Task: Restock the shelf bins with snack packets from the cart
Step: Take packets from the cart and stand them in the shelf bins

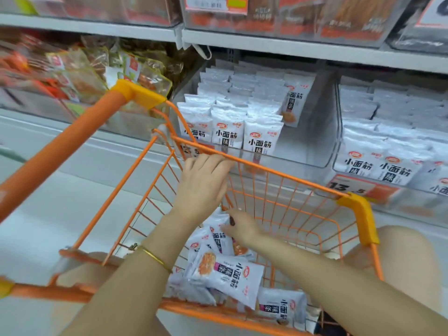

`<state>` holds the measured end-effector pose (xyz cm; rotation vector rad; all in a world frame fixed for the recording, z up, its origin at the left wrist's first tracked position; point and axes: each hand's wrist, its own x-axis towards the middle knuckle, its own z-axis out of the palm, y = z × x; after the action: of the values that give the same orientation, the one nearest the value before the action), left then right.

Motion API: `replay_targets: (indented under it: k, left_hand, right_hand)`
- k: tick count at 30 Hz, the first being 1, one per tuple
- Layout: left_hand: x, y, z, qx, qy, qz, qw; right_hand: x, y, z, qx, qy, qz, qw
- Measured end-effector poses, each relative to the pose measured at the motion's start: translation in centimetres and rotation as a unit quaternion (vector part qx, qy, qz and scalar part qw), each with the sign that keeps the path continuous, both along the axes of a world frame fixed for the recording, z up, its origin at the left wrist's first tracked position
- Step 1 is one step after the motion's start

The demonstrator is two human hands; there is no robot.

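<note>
Grip of the right hand [242, 229] is blurred, as are orange packets [29, 66] far left.

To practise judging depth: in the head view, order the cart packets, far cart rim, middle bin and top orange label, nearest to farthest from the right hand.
From the right hand:
1. Cart packets, under its fingers.
2. Far cart rim, just ahead.
3. Middle bin, on the shelf beyond.
4. Top orange label, highest shelf.

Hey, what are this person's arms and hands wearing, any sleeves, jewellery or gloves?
No gloves and no sleeves in view: both forearms are bare. The left hand has a thin gold bangle on its wrist. The right hand shows a dark-painted thumbnail.
</note>
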<state>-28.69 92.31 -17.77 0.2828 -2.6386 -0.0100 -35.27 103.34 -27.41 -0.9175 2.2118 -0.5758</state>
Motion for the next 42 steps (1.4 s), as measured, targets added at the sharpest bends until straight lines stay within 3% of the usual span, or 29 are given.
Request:
replay_targets:
  k: [3,8,11,13,15,18,21,23,26,28,32,37,42]
  left_hand:
    - [0.2,-0.4,-0.6,0.041,-0.027,-0.021,0.999]
    - [-0.1,0.3,-0.1,0.225,-0.071,-0.058,0.97]
    - [-1.1,1.2,1.5,0.327,-0.028,-0.085,0.941]
    - [-2.5,2.1,3.4,0.359,0.001,-0.094,0.929]
    - [-4.2,3.1,5.6,0.365,0.04,-0.103,0.924]
    - [-6.8,4.2,8.3,0.358,0.099,-0.11,0.922]
    - [-9.0,4.1,9.0,0.314,0.168,-0.075,0.931]
    - [-10.2,3.3,8.2,0.239,0.138,-0.047,0.96]
    - [-11.3,2.2,5.8,0.102,0.014,-0.023,0.994]
    - [-11.5,2.0,4.1,0.052,-0.038,-0.011,0.998]
    - [-11.3,1.8,2.0,-0.002,-0.058,-0.008,0.998]
    - [-11.2,1.3,1.2,-0.03,-0.047,-0.016,0.998]
    - [-11.4,1.3,1.0,-0.038,-0.035,-0.017,0.999]
  right_hand:
    - [0.3,0.2,1.3,-0.058,0.022,-0.007,0.998]
    - [-1.9,3.0,9.6,-0.166,0.122,0.014,0.978]
    - [-3.1,5.3,13.1,-0.24,0.048,-0.075,0.967]
    - [-3.4,6.6,14.4,-0.286,-0.033,-0.154,0.945]
    - [-3.6,7.5,15.0,-0.279,-0.044,-0.175,0.943]
    - [-4.4,7.7,16.0,-0.278,0.041,-0.207,0.937]
    - [-6.9,6.4,17.5,-0.352,0.094,-0.29,0.885]
    - [-9.5,4.8,17.8,-0.339,0.185,-0.33,0.861]
    - [-13.2,1.6,16.3,-0.28,0.247,-0.375,0.848]
    - [-15.0,-0.5,15.1,-0.25,0.238,-0.397,0.85]
    - [-18.1,-3.6,12.8,-0.22,0.17,-0.466,0.84]
    - [-20.2,-5.3,9.8,-0.235,0.109,-0.494,0.83]
    - [-21.0,-5.3,9.6,-0.164,0.1,-0.494,0.848]
